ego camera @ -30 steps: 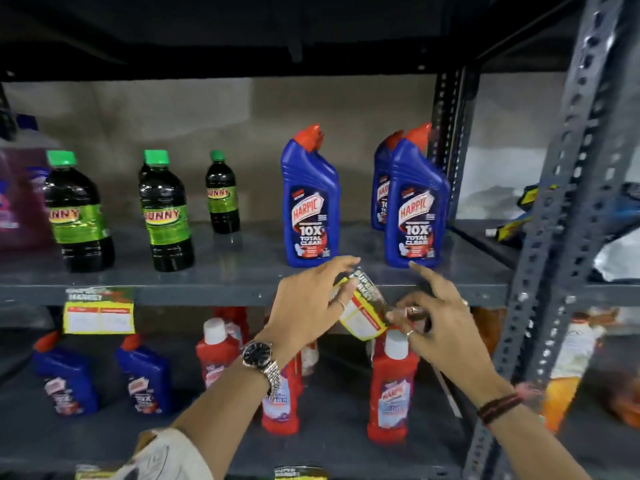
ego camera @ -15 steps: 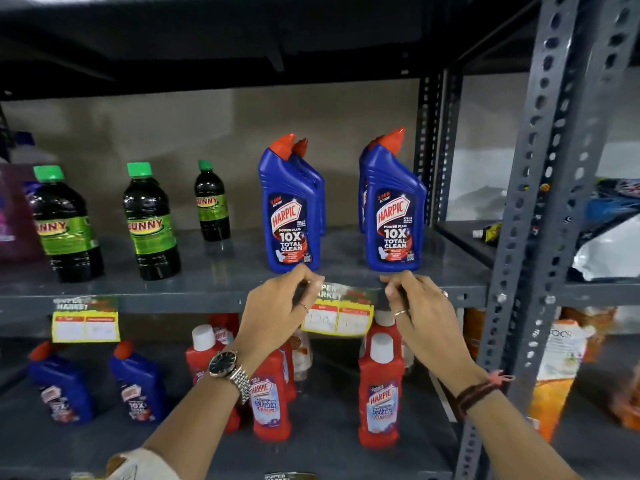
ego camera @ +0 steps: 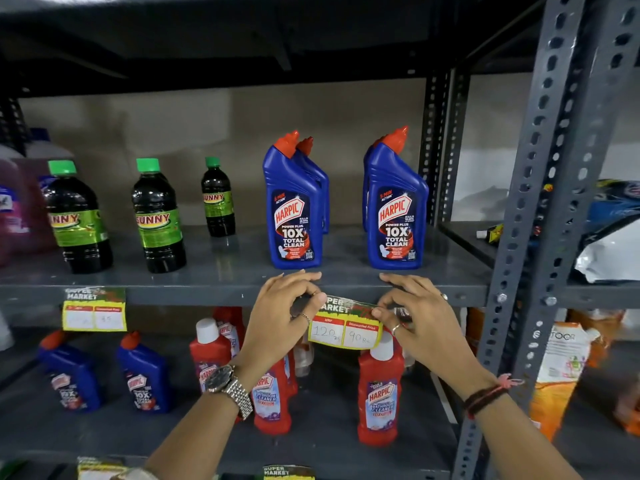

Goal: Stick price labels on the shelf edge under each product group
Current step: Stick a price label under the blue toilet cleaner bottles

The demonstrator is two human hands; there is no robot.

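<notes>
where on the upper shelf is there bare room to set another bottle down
Widest bare patch: between the small Sunny bottle and the left blue Harpic bottle. Another gap between the two Harpic groups. Crowded at far left, around the big Sunny bottles.

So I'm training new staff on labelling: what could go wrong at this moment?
The price label looks slightly tilted between the left hand and right hand, so it may stick crooked on the shelf edge. Its top strip appears wrinkled, so it might bond poorly. Fingertips near the blue Harpic bottles could nudge one.
</notes>
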